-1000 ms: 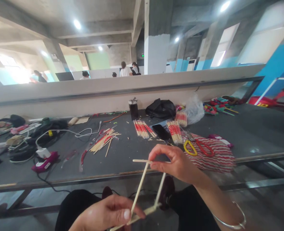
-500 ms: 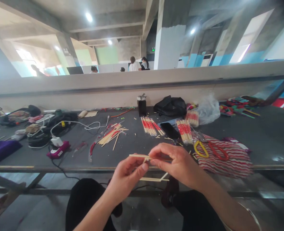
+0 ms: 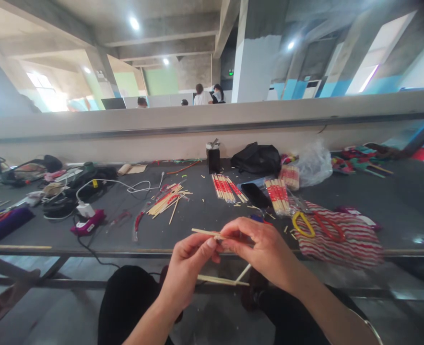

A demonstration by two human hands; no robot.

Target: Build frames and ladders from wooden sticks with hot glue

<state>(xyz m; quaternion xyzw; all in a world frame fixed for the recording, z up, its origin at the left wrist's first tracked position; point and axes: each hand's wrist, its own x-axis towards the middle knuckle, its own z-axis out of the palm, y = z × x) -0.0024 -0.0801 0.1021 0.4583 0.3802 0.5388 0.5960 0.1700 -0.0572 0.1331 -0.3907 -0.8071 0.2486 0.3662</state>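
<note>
Both hands meet at one corner of a frame of thin pale sticks (image 3: 222,280). The left grip (image 3: 190,263) is closed on the joint, thumb and fingers pinching it; the right grip (image 3: 262,242) grasps the same corner from the other side, fingertips close to the left ones. The exact contact inside the fingers is hidden. One stick end pokes out leftward above the left fingers, while the frame's lower sticks hang below the hands, at the near side of the bench (image 3: 194,218), with a slanting piece rising toward the right grip.

Just beyond the right grip, small stick offcuts (image 3: 286,229) lie near scissors with a yellow and a red handle (image 3: 303,224), which rest on a striped cloth (image 3: 341,247). Straight beyond the grips are red-wrapped stick bundles (image 3: 224,188) and a dark phone (image 3: 255,195), with another wrapped bundle (image 3: 277,196) right of it. Beyond and left of the grips lies a loose pile of sticks (image 3: 166,200); farther left, a purple block (image 3: 88,223) has a white charger (image 3: 85,210) on it. Farthest out stand a dark container (image 3: 214,159), a black bag (image 3: 255,159) and a clear plastic bag (image 3: 314,165).
</note>
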